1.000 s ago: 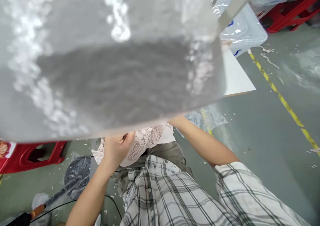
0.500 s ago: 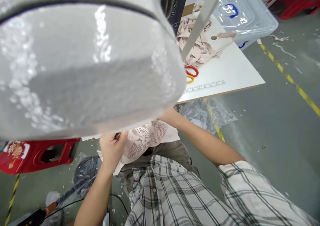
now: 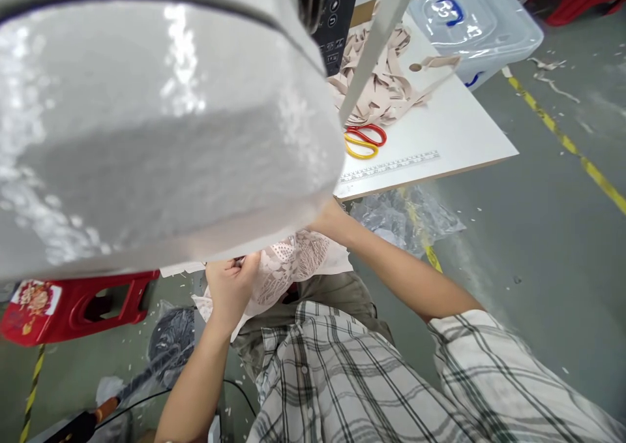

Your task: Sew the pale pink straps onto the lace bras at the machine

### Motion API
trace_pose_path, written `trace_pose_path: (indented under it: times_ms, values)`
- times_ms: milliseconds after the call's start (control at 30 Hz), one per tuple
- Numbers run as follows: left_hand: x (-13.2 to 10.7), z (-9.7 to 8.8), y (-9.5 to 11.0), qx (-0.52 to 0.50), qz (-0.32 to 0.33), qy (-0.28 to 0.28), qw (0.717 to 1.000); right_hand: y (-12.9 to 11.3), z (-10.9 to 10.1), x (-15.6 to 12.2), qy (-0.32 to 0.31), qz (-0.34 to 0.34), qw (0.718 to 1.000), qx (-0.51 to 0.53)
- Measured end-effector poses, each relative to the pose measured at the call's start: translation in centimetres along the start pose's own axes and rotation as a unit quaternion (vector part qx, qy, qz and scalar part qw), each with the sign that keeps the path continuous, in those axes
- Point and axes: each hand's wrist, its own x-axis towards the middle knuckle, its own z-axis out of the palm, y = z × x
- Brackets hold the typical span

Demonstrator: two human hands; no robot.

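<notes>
My left hand [image 3: 231, 285] is closed on the edge of a pale pink lace fabric piece [image 3: 288, 268] that hangs over my lap below the table edge. My right forearm reaches up and left under a big, blurred grey machine housing [image 3: 161, 117]; the right hand itself is hidden behind that housing. The housing fills the upper left of the view and covers most of the white table [image 3: 454, 136].
On the table lie red and yellow scissors [image 3: 364, 141], a heap of beige fabric strips [image 3: 386, 84] and a printed ruler strip [image 3: 388, 166]. A clear plastic bin [image 3: 469, 25] stands beyond. A red stool [image 3: 78, 306] is at left; crumpled plastic [image 3: 405, 218] and yellow floor tape [image 3: 567, 146] at right.
The view has swung so that the table top with scissors and strips has come into sight. My left hand stays gripped on the lace, shifted slightly.
</notes>
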Motion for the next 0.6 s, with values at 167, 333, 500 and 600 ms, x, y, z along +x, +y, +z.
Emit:
trace_pose_path:
  times_ms: [167, 333, 500, 600]
  values:
    - [0.1, 0.1, 0.9, -0.02, -0.051, -0.024, 0.998, 0.2, 0.1, 0.0, -0.002, 0.01, 1.0, 0.018]
    - [0.3, 0.1, 1.3, -0.04, -0.071, -0.05, 0.995, 1.1, 0.1, 0.0, 0.003, -0.01, 1.0, 0.016]
    - [0.8, -0.1, 0.1, -0.048, -0.074, -0.12, 0.989, 1.2, 0.3, -0.1, 0.001, -0.014, 1.0, 0.018]
    - [1.0, -0.3, -0.4, -0.056, -0.089, -0.127, 0.986, 0.7, 0.6, -0.3, 0.007, 0.011, 1.0, 0.022]
